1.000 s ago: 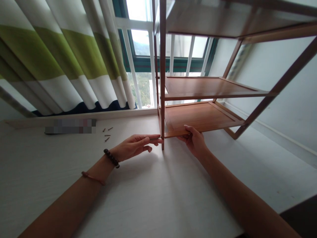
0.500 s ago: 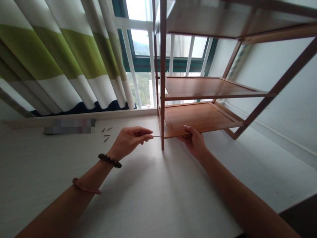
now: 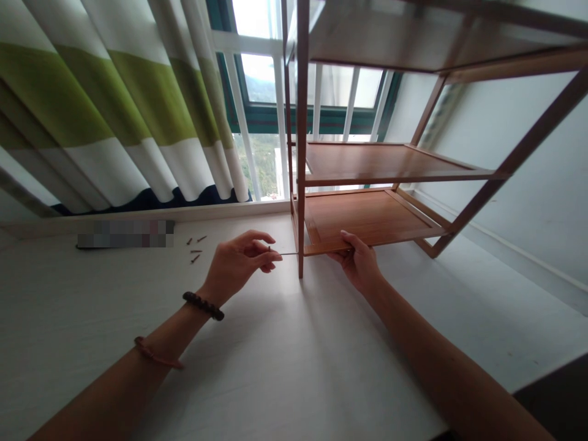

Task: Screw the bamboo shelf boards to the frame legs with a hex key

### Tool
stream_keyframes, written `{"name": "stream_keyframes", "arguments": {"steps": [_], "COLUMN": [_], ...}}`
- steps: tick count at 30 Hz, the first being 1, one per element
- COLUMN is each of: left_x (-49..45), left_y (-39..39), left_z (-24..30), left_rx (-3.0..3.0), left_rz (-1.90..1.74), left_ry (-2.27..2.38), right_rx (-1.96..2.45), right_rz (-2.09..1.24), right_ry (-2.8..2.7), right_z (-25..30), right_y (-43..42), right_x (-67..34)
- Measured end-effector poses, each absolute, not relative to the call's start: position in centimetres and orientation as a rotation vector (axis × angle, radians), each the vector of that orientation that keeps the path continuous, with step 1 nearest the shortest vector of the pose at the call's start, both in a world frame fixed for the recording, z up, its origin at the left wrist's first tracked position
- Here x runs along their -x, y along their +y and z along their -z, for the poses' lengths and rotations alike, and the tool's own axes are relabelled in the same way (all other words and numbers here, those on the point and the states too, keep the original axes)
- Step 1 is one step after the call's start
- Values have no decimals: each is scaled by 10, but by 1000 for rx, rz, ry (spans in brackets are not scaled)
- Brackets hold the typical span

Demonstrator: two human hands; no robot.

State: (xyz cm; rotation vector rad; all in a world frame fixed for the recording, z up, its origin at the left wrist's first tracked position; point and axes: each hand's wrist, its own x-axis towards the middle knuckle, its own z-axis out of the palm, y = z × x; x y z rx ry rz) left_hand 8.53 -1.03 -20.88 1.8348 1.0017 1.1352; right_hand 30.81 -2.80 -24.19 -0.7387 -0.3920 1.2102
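Note:
A brown wooden shelf rack [image 3: 399,160] stands on the white table [image 3: 275,367] by the window. My left hand [image 3: 241,263] pinches a thin metal tool [image 3: 285,253], whose tip meets the rack's front left post [image 3: 301,184] at the level of the lowest shelf. My right hand [image 3: 358,260] grips the front edge of the lowest shelf board [image 3: 367,214], fingers curled under it. Two bracelets sit on my left wrist.
Several small screws [image 3: 195,248] lie on the table left of my left hand. A flat dark strip [image 3: 124,234] lies near the windowsill. A striped green and white curtain [image 3: 114,104] hangs at the left. A white wall runs along the right.
My left hand drew back from the post to the left and turned, now pinching the thin tool by its end. My right hand stayed on the shelf edge.

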Motion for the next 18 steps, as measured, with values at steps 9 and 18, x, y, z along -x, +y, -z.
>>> {"name": "stream_keyframes", "arguments": {"steps": [9,18], "left_x": [-90,-92], "left_y": [-11,-17], "left_z": [235,233], "left_rx": [-1836,-1783], "left_rz": [-1455,-1390], "left_ry": [895,1115], "right_rx": [742,745], "right_rz": [-1208,-1213], "right_ry": [-389,-383], "right_z": [244,242], "right_y": [-25,-27], "right_x": [-308,-307]}}
